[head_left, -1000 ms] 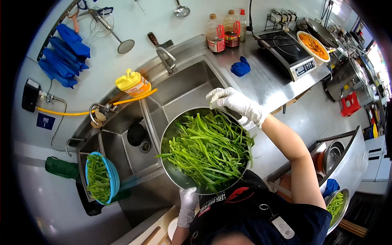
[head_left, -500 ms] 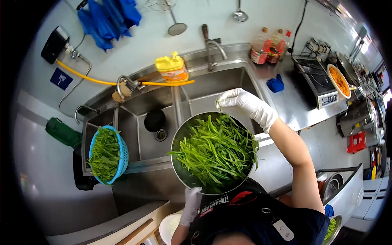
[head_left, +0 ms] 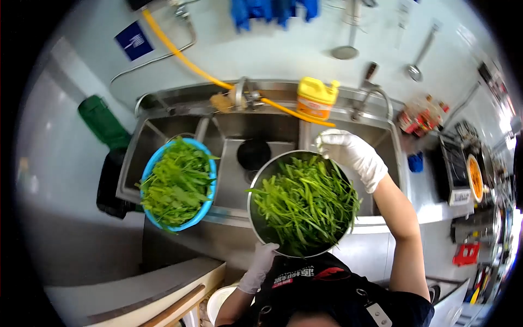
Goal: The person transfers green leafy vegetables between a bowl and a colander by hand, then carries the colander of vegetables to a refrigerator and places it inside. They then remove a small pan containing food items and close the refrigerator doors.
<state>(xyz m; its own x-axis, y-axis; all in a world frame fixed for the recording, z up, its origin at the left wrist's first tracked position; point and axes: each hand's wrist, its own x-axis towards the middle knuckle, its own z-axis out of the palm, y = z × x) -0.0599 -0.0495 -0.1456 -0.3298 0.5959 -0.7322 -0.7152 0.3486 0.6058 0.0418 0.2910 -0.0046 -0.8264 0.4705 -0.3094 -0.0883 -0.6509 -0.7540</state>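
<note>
A round metal bowl (head_left: 260,229) full of long green leafy vegetables (head_left: 305,201) is held close to my body. My left hand (head_left: 261,266), in a white glove, grips its lower left rim. At the bowl's upper right edge is my right hand (head_left: 354,155), also gloved, its fingers pinched together around a small piece of green. To the left, a blue basket (head_left: 205,210) heaped with green leaves (head_left: 177,185) rests at the left sink compartment.
Behind the bowl is a steel sink (head_left: 229,158) with a yellow jug (head_left: 317,98) and a yellow hose (head_left: 188,60) at its back. Bottles (head_left: 422,115), a blue cloth (head_left: 415,162) and a cooker (head_left: 455,169) are on the right counter. A green bin lid (head_left: 103,121) is left.
The view has swung left, so the basket appears larger and nearer the middle. The bowl, with both hands at it, now lies in front of the middle sink compartment.
</note>
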